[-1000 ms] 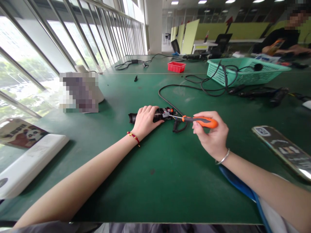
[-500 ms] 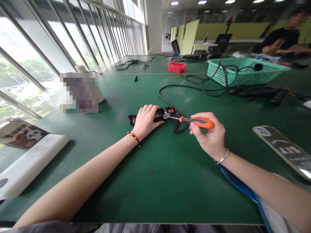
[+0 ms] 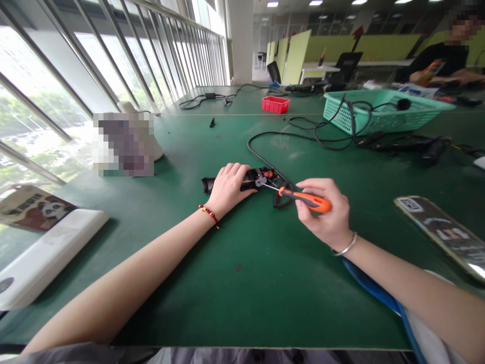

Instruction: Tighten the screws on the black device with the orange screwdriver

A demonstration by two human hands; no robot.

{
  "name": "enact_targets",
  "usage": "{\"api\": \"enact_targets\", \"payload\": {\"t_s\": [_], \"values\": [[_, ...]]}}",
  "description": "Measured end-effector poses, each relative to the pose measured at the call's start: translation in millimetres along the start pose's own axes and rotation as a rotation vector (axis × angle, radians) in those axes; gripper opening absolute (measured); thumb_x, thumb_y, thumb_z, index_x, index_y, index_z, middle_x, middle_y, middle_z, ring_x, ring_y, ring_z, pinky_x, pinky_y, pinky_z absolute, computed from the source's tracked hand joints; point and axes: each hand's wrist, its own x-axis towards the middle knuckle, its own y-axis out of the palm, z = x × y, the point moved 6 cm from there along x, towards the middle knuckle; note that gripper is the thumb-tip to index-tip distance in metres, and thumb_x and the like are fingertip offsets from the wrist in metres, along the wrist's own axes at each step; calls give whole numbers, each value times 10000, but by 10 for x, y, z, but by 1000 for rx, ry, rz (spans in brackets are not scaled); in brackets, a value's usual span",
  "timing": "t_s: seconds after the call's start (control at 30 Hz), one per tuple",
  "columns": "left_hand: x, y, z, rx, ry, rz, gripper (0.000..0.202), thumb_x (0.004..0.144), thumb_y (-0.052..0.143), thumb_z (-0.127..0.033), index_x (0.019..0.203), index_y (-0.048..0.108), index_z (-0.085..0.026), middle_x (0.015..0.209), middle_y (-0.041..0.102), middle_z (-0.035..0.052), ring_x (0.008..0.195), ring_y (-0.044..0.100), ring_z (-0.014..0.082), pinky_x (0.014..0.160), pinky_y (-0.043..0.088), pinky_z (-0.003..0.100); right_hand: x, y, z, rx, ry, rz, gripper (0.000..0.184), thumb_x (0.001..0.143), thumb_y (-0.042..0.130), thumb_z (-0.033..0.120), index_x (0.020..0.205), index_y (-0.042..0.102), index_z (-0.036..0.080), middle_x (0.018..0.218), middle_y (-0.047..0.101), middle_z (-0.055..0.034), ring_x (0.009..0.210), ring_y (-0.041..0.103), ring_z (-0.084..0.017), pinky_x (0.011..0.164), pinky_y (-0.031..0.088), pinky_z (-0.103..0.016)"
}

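Observation:
My left hand (image 3: 229, 188) is wrapped over a black corded appliance (image 3: 250, 179) with an opened body, pinning it to the green table (image 3: 242, 303). Red and coloured wires and a grey part show at its right end; my palm hides the middle. In my right hand (image 3: 329, 217), the fingers close round the orange and black handle of a screwdriver (image 3: 312, 201). Its thin metal shaft slants up to the left, and the tip meets the grey part or lies just over it. A black curved piece (image 3: 281, 203) lies below the wires, near the screwdriver.
A black cable (image 3: 280, 133) winds from the appliance towards a green basket (image 3: 382, 119). Further back stand a red tray (image 3: 275, 105) and a small black part (image 3: 212, 122). A phone (image 3: 443, 235) lies to the right, a white box (image 3: 56, 253) left. Another person (image 3: 435, 65) sits far right.
The screwdriver's handle end has dropped, so the shaft slopes more steeply. My right hand has shifted slightly with it; my left hand stays almost still on the appliance.

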Motion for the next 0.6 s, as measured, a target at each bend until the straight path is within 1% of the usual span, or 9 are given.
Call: {"api": "enact_targets", "payload": {"t_s": [0.07, 0.13, 0.2, 0.37, 0.43, 0.53, 0.6], "values": [[1, 2, -2, -7, 9, -2, 454, 785, 681, -399, 1140, 507, -175, 1054, 605, 87, 993, 525, 269, 827, 413, 367, -18, -8, -14, 28, -6, -44, 308, 728, 623, 198, 1019, 528, 227, 818, 636, -7, 644, 645, -144, 578, 550, -258], [2, 6, -5, -13, 19, -2, 455, 789, 679, -396, 1145, 504, -174, 1057, 605, 86, 996, 526, 267, 830, 413, 365, -30, -16, -26, 34, -21, -81, 344, 719, 625, 186, 1044, 518, 220, 855, 621, -22, 692, 651, -156, 618, 563, -278], [1, 9, -6, -15, 29, -5, 455, 790, 679, -392, 1146, 503, -168, 1058, 603, 87, 997, 526, 266, 829, 415, 362, -28, -25, -21, 22, -37, -103, 340, 719, 638, 188, 1036, 520, 222, 873, 622, -28, 702, 655, -154, 623, 564, -273], [-3, 11, -6, -22, 43, -7, 454, 788, 681, -385, 1143, 503, -165, 1058, 601, 89, 1000, 526, 268, 830, 417, 361, 17, -27, 44, -31, -34, -78, 247, 753, 670, 250, 955, 529, 241, 725, 627, 18, 539, 624, -121, 475, 513, -221], [-4, 11, -4, -27, 43, -6, 450, 790, 677, -383, 1145, 500, -171, 1064, 599, 89, 1006, 526, 269, 835, 418, 363, 14, -19, 60, -33, -46, -67, 245, 758, 670, 259, 959, 532, 244, 744, 638, 11, 536, 622, -123, 468, 514, -227], [-3, 10, -4, -28, 42, -8, 449, 791, 672, -382, 1145, 497, -168, 1068, 597, 92, 1008, 525, 270, 839, 422, 366, -25, -13, 32, -10, -74, -84, 358, 735, 665, 210, 1061, 519, 235, 868, 637, -27, 618, 636, -138, 545, 552, -263], [-2, 11, -5, -37, 41, -6, 447, 792, 667, -381, 1144, 497, -166, 1073, 593, 95, 1013, 523, 270, 845, 424, 369, -55, -4, -5, -4, -86, -88, 409, 725, 649, 184, 1107, 509, 228, 893, 614, -41, 698, 642, -162, 626, 569, -307]]}}
